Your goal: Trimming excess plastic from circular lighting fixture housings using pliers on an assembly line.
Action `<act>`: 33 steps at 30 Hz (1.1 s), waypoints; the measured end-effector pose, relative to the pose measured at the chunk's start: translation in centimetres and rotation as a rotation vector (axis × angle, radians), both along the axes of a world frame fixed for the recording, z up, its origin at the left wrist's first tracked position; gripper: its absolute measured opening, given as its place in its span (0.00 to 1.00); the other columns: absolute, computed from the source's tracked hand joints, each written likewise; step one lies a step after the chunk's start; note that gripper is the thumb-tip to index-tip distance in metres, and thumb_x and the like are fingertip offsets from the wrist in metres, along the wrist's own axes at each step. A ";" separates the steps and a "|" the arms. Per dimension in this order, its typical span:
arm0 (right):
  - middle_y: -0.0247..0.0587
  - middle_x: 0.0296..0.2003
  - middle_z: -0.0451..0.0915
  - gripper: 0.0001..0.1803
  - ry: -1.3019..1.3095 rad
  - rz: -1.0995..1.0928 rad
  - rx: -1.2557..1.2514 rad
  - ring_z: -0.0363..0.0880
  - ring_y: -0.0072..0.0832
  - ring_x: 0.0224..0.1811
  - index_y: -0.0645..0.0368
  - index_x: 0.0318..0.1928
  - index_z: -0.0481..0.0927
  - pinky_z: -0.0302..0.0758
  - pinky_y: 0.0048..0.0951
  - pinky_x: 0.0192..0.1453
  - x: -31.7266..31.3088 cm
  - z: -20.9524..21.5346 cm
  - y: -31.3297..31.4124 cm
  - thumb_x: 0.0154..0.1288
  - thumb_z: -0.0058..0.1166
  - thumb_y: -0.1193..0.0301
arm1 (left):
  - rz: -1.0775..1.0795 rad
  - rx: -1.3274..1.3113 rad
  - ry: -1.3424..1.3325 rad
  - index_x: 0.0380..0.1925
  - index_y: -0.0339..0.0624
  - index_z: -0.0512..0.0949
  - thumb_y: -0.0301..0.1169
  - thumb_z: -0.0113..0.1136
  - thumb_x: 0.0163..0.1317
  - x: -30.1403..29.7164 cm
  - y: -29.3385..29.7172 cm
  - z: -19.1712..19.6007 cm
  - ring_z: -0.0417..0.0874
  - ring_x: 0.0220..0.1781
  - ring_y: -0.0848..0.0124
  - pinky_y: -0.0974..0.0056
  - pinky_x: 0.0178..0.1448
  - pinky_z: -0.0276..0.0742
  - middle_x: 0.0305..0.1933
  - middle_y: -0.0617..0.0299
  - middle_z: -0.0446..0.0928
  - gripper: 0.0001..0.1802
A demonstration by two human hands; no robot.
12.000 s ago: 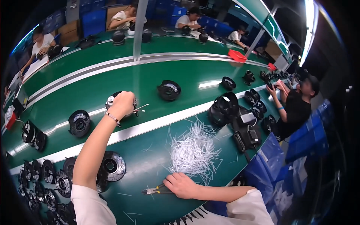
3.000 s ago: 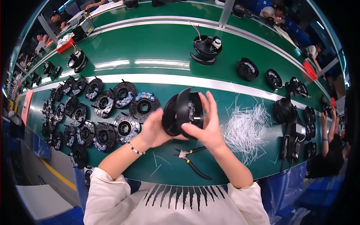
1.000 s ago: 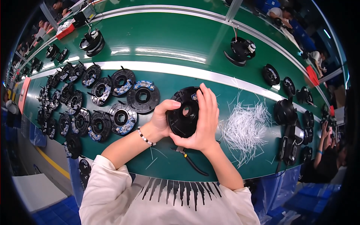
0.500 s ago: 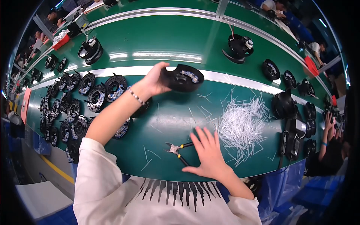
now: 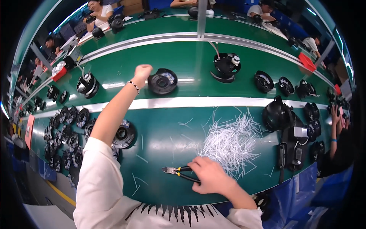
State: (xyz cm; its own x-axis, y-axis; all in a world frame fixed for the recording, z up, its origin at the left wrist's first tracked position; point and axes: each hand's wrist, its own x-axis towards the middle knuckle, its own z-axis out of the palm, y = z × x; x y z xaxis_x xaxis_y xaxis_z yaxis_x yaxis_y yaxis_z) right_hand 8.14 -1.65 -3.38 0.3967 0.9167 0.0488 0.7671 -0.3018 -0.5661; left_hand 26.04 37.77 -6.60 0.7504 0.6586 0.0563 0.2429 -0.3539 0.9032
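Left hand [image 5: 143, 72] curled just beside black dish [image 5: 162, 81], right hand [image 5: 211, 176] around handles of pliers [image 5: 172, 170].

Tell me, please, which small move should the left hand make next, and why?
Probably draw the left hand back from the black round part: that part already seems to rest on the green surface, with the hand at its left edge, while the right hand is at the cutters.
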 end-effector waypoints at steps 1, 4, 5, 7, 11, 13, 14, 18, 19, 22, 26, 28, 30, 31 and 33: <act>0.46 0.37 0.71 0.27 0.118 -0.003 0.046 0.73 0.40 0.36 0.64 0.41 0.73 0.73 0.32 0.40 1.6 0.4 -1.0 0.33 0.56 0.67 | 0.041 0.184 -0.103 0.35 0.48 0.80 0.33 0.53 0.51 1.3 -1.2 1.3 0.79 0.33 0.67 0.64 0.39 0.73 0.32 0.59 0.79 0.11; 0.44 0.42 0.72 0.32 0.850 0.193 0.322 0.74 0.30 0.37 0.66 0.47 0.72 0.72 0.27 0.41 7.1 -1.1 -3.4 0.35 0.61 0.68 | -0.094 0.607 -0.438 0.33 0.46 0.80 0.30 0.51 0.49 4.5 -6.2 5.8 0.81 0.30 0.66 0.66 0.39 0.75 0.28 0.55 0.80 0.12; 0.41 0.44 0.70 0.34 1.089 0.237 0.580 0.70 0.26 0.38 0.67 0.51 0.69 0.70 0.26 0.44 8.0 -3.2 -4.5 0.39 0.62 0.73 | -0.208 0.490 -0.371 0.33 0.45 0.79 0.30 0.51 0.49 5.3 -10.7 6.7 0.81 0.29 0.67 0.65 0.37 0.76 0.27 0.56 0.80 0.11; 0.49 0.47 0.67 0.41 1.345 0.226 0.968 0.71 0.35 0.43 0.69 0.55 0.63 0.68 0.35 0.48 8.7 -5.2 -5.9 0.41 0.64 0.63 | -0.505 -0.053 0.056 0.40 0.34 0.74 0.36 0.52 0.59 7.1 -18.2 6.5 0.79 0.39 0.68 0.68 0.36 0.78 0.37 0.55 0.77 0.16; 0.55 0.53 0.64 0.48 1.467 0.024 1.235 0.69 0.42 0.50 0.69 0.61 0.51 0.67 0.43 0.52 9.6 -4.0 -6.4 0.41 0.55 0.59 | -0.573 -0.847 0.215 0.53 0.36 0.59 0.54 0.54 0.54 10.9 -27.9 0.6 0.76 0.44 0.58 0.57 0.44 0.77 0.48 0.47 0.69 0.37; 0.54 0.53 0.64 0.48 1.490 -0.007 1.264 0.68 0.44 0.51 0.69 0.61 0.51 0.66 0.45 0.54 10.0 -4.5 -6.2 0.41 0.54 0.60 | -0.484 -1.102 0.091 0.50 0.40 0.60 0.46 0.53 0.56 13.5 -30.3 -1.5 0.76 0.45 0.58 0.57 0.46 0.76 0.48 0.48 0.69 0.28; 0.54 0.53 0.64 0.48 1.497 -0.018 1.269 0.68 0.44 0.51 0.69 0.61 0.51 0.65 0.46 0.54 10.0 -4.5 -6.0 0.41 0.54 0.60 | -0.425 -1.232 0.012 0.47 0.40 0.61 0.43 0.52 0.56 14.4 -31.1 -2.1 0.76 0.45 0.58 0.58 0.46 0.76 0.48 0.49 0.69 0.24; 0.53 0.50 0.66 0.49 1.517 0.052 1.224 0.69 0.39 0.44 0.70 0.60 0.53 0.68 0.36 0.45 9.5 -4.2 -5.9 0.38 0.54 0.56 | -0.402 -1.456 -0.231 0.36 0.29 0.60 0.25 0.45 0.52 14.3 -31.3 -2.0 0.74 0.47 0.55 0.56 0.48 0.76 0.42 0.45 0.67 0.13; 0.52 0.49 0.67 0.51 1.532 0.042 1.206 0.69 0.35 0.39 0.71 0.60 0.54 0.66 0.32 0.40 9.4 -4.0 -6.6 0.36 0.55 0.53 | -0.371 -1.437 -0.237 0.34 0.25 0.58 0.19 0.41 0.49 12.4 -32.0 -0.7 0.73 0.48 0.50 0.54 0.51 0.76 0.43 0.42 0.64 0.11; 0.51 0.47 0.69 0.51 1.359 0.050 1.122 0.69 0.30 0.35 0.71 0.59 0.56 0.65 0.25 0.36 9.5 -3.4 -8.4 0.35 0.58 0.55 | -0.588 -1.239 -0.195 0.27 0.24 0.57 0.14 0.42 0.47 6.3 -29.6 0.6 0.73 0.44 0.44 0.53 0.54 0.75 0.34 0.50 0.60 0.07; 0.46 0.48 0.72 0.43 0.409 -0.443 0.931 0.70 0.22 0.35 0.68 0.56 0.65 0.66 0.19 0.37 9.2 -0.5 -10.0 0.33 0.62 0.67 | -0.655 -1.033 0.120 0.37 0.27 0.61 0.14 0.40 0.49 -1.6 -24.2 3.2 0.75 0.44 0.48 0.55 0.52 0.77 0.41 0.51 0.62 0.12; 0.44 0.43 0.74 0.40 -0.161 -0.587 0.540 0.72 0.27 0.35 0.63 0.52 0.71 0.70 0.26 0.40 9.0 4.3 -8.8 0.28 0.60 0.69 | -0.687 -0.946 0.188 0.45 0.29 0.61 0.15 0.39 0.49 -5.0 -21.8 5.0 0.75 0.48 0.53 0.56 0.51 0.78 0.46 0.51 0.64 0.19; 0.43 0.39 0.74 0.36 -0.663 -0.590 0.390 0.72 0.38 0.36 0.62 0.50 0.73 0.71 0.33 0.41 10.3 5.3 -7.9 0.30 0.59 0.69 | -0.717 -0.850 0.218 0.51 0.31 0.60 0.15 0.39 0.49 -6.9 -21.3 6.1 0.74 0.49 0.54 0.57 0.52 0.77 0.50 0.50 0.65 0.24; 0.41 0.38 0.74 0.35 -0.713 -0.545 0.378 0.71 0.37 0.36 0.62 0.49 0.73 0.71 0.32 0.40 10.7 6.5 -7.0 0.31 0.59 0.70 | -0.746 -0.807 0.224 0.55 0.34 0.57 0.16 0.39 0.50 -7.7 -20.5 6.7 0.74 0.50 0.55 0.57 0.53 0.77 0.53 0.48 0.64 0.27; 0.41 0.38 0.73 0.33 -0.719 -0.512 0.340 0.71 0.36 0.35 0.63 0.48 0.73 0.71 0.32 0.40 11.5 7.4 -5.8 0.31 0.58 0.71 | -0.742 -0.789 0.195 0.55 0.35 0.55 0.16 0.39 0.50 -8.8 -20.0 7.2 0.75 0.48 0.59 0.57 0.53 0.77 0.50 0.51 0.66 0.28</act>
State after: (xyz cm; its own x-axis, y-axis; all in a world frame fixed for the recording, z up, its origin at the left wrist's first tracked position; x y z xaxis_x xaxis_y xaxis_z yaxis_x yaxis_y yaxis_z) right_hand 19.69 -7.45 4.05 0.5177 0.5307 0.6711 0.7862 -0.6045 -0.1285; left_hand 17.20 17.75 0.64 0.9248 -0.1609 -0.3448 0.3717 0.1885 0.9090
